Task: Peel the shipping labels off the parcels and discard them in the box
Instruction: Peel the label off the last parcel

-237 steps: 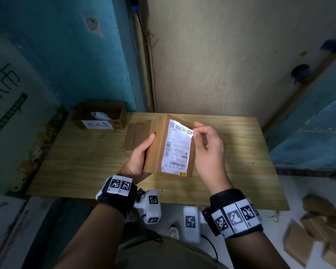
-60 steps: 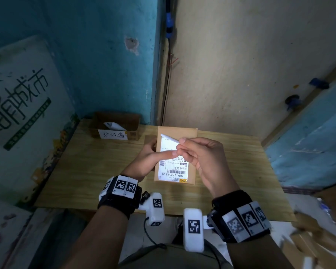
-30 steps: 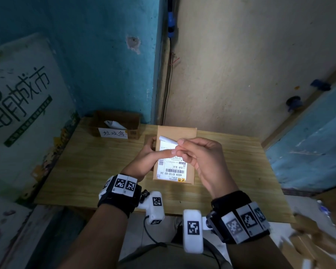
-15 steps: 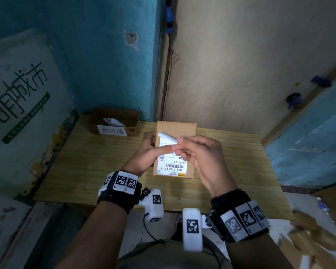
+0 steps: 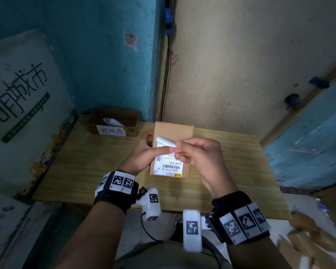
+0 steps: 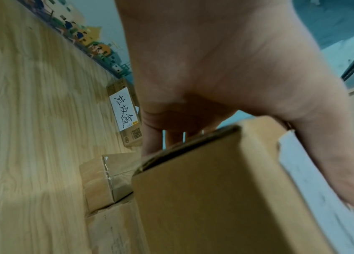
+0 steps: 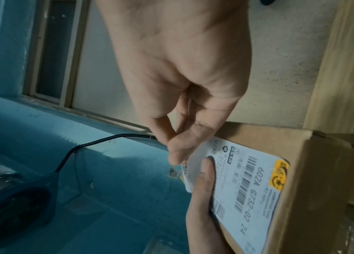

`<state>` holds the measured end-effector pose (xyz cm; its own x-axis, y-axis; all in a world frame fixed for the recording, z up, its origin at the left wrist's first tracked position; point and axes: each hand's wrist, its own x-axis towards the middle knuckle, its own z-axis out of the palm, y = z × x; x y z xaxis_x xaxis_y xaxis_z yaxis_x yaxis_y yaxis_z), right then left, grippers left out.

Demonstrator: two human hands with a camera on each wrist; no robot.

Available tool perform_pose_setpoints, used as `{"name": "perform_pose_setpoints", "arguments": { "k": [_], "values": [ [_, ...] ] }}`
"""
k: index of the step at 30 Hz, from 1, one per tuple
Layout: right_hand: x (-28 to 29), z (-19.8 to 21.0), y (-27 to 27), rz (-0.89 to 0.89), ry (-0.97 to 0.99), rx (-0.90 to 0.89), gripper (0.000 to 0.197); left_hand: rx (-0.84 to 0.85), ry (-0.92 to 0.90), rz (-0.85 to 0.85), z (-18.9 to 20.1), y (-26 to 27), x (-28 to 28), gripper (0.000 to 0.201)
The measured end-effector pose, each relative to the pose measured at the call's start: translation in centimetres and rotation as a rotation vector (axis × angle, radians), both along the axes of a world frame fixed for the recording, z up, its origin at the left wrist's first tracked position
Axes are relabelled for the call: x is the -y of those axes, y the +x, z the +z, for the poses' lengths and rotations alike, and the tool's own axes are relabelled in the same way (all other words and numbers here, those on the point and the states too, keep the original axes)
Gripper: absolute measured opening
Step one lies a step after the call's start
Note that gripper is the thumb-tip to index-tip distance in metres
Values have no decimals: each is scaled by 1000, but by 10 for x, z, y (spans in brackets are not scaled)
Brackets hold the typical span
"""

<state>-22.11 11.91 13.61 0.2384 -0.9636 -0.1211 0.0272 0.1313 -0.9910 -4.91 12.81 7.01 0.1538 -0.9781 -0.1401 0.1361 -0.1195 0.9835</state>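
Observation:
I hold a brown cardboard parcel [image 5: 175,131] upright above the wooden table [image 5: 85,162]. My left hand [image 5: 157,150] grips its left side, thumb pressed across the white shipping label [image 5: 168,166]. My right hand [image 5: 177,147] pinches the label's peeled top part [image 5: 165,141], which curls away from the cardboard. The lower half with the barcode still sticks to the parcel [image 7: 315,171]. In the right wrist view the label [image 7: 250,177] bends up under my right hand [image 7: 178,154]. The open discard box [image 5: 132,118] stands at the table's back left corner.
A white paper tag [image 5: 111,131] fronts the discard box, and one peeled label [image 5: 112,121] lies inside. More parcels [image 6: 104,178] lie on the table under the held one. Several parcels [image 5: 314,247] are piled on the floor at the right. Walls close off the back.
The label lay flat with my right fingers picking at its top corner; now its top part is peeled and curled down. Over the last second the peel has moved slightly lower.

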Motion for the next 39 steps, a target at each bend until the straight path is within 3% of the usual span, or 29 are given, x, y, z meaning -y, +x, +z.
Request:
{"name": "perform_pose_setpoints", "arguments": {
  "k": [7, 11, 13, 39],
  "values": [
    [-3, -2, -2, 38, 22, -12, 2, 2, 13, -8, -1, 4, -3, 86],
    [-2, -2, -3, 35, 26, -16, 3, 64, -5, -44, 4, 3, -6, 42],
    [-1, -2, -3, 35, 25, -16, 2, 85, -17, -41, 5, 2, -6, 37],
    [-3, -6, -6, 56, 54, 31, 2, 75, -54, 14, -3, -1, -6, 45]
  ]
}}
